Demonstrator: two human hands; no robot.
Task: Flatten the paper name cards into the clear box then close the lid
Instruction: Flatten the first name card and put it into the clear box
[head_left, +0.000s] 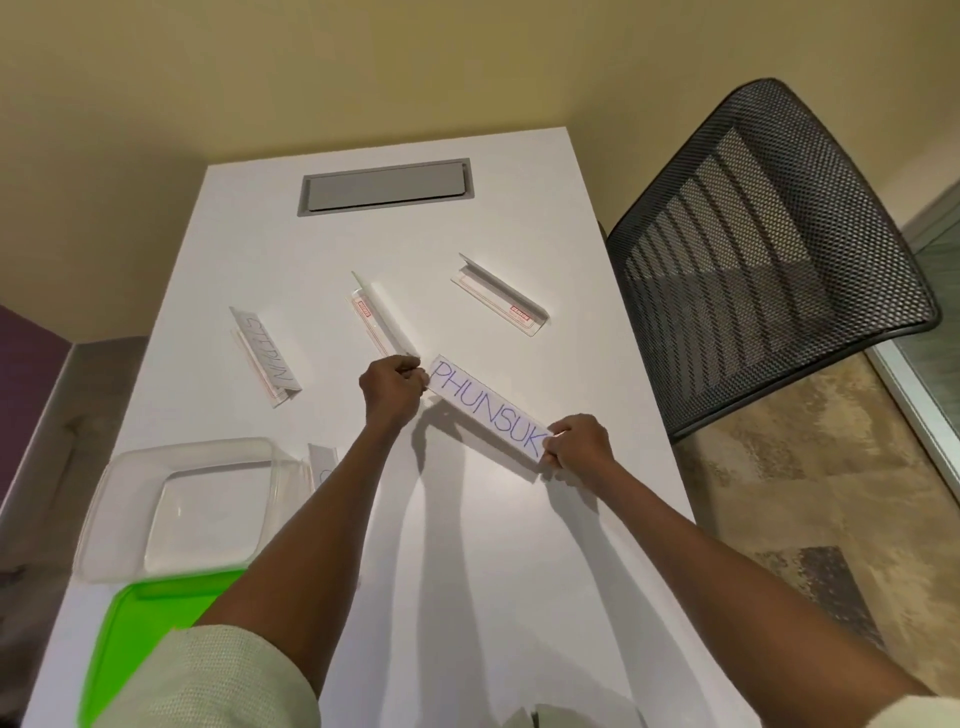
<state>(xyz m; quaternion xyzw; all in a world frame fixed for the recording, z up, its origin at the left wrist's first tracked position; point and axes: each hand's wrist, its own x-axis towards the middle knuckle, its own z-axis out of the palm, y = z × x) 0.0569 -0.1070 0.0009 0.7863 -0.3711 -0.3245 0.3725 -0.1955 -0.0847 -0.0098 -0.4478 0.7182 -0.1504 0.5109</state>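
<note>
Left hand (390, 387), right hand (576, 441) — pinching name card (488, 410) ends, card between them

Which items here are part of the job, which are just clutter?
Job: PHUNSUK card held by left hand and right hand; clear box; green lid; other cards.
Clutter: mesh chair; grey cable hatch.

Both arms outstretched; left grip (392, 387) and right grip (576, 441) curled, pinching.
</note>
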